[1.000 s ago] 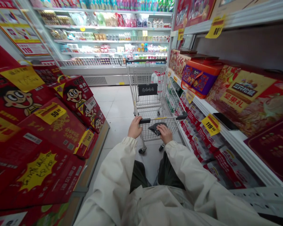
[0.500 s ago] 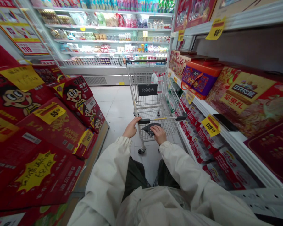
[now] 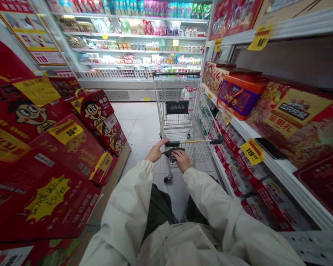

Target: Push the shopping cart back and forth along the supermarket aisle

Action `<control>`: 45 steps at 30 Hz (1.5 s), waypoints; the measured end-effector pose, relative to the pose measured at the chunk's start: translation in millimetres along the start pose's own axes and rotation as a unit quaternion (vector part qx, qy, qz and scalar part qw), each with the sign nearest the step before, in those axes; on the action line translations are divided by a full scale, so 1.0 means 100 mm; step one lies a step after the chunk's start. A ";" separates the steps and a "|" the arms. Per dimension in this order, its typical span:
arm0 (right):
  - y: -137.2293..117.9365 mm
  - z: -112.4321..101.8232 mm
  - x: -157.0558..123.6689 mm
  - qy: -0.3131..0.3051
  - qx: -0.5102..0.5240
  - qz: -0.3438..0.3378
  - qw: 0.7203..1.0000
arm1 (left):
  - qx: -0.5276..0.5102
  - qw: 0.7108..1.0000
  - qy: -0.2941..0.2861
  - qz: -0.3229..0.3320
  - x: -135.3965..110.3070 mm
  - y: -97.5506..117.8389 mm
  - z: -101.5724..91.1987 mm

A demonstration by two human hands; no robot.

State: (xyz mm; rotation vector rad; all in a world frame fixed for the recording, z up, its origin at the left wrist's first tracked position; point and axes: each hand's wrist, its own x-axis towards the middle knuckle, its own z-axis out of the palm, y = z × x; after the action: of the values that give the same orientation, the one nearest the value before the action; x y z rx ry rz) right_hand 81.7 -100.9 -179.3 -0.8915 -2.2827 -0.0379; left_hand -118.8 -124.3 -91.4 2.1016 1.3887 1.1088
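Head view: my left hand (image 3: 155,151) rests at the end of the black handle (image 3: 172,144) of the wire shopping cart (image 3: 180,118), my right hand (image 3: 181,160) close by, not touching it, on a dark folded cloth item (image 3: 170,154) at the cart's near end. Red milk cartons (image 3: 94,111) stacked left, gift boxes (image 3: 241,96) shelved right.

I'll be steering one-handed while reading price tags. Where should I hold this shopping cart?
Take the black push bar at its middle, coming from behind and above, palm down. The bar runs straight across the near end of the cart, so a central grip should steer evenly. Your left hand sits toward its left end, which may pull the cart sideways.
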 end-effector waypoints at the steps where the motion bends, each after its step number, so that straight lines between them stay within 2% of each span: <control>1: -0.02 0.02 0.02 -0.015 0.001 0.012 1.000 | 0.001 1.000 -0.007 -0.003 0.01 0.00 -0.02; 5: -0.07 0.12 -0.02 -0.043 0.005 0.042 0.998 | 0.010 1.000 -0.026 -0.009 0.01 0.03 -0.05; 11: -0.10 0.14 0.00 0.025 0.013 -0.012 1.000 | -0.001 1.000 -0.005 -0.015 -0.01 0.05 -0.01; 16: -0.12 0.20 0.08 -0.044 0.022 -0.002 0.999 | 0.007 0.999 0.001 -0.036 0.01 0.09 0.01; 18: -0.11 0.16 0.04 -0.046 0.034 -0.017 0.998 | 0.004 0.999 0.002 -0.037 0.01 0.09 0.00; 20: -0.05 0.02 -0.03 -0.007 0.050 -0.045 0.998 | -0.007 0.999 -0.002 -0.033 0.00 0.07 -0.03; 23: 0.13 -0.32 -0.16 0.095 0.053 -0.065 0.992 | -0.023 0.999 -0.027 -0.034 0.03 0.06 -0.09; 27: 0.50 -0.79 -0.17 0.185 0.006 -0.005 0.983 | 0.008 0.998 -0.028 -0.059 0.17 0.06 -0.15; 30: 0.72 -0.93 -0.05 0.200 -0.009 0.054 0.978 | 0.070 0.996 -0.025 -0.047 0.31 0.05 -0.17; 33: 0.82 -0.86 0.05 0.187 0.005 0.101 0.977 | 0.127 0.990 -0.053 -0.033 0.37 0.02 -0.19; 35: 0.85 -0.77 0.07 0.179 0.009 0.105 0.978 | 0.144 0.988 -0.056 -0.016 0.36 -0.01 -0.21; 39: 0.87 -0.68 0.03 0.161 -0.015 0.067 0.985 | 0.160 0.986 -0.036 0.014 0.30 -0.03 -0.23; 45: 0.98 -0.72 0.02 0.150 -0.044 0.029 0.987 | 0.180 0.983 -0.018 0.027 0.31 0.06 -0.17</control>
State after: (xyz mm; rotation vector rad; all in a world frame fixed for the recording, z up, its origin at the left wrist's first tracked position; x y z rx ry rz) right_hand 182.5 -43.1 -142.7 -0.9298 -1.9861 -0.2337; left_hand -122.4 -101.1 -64.9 2.4059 1.6239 0.8848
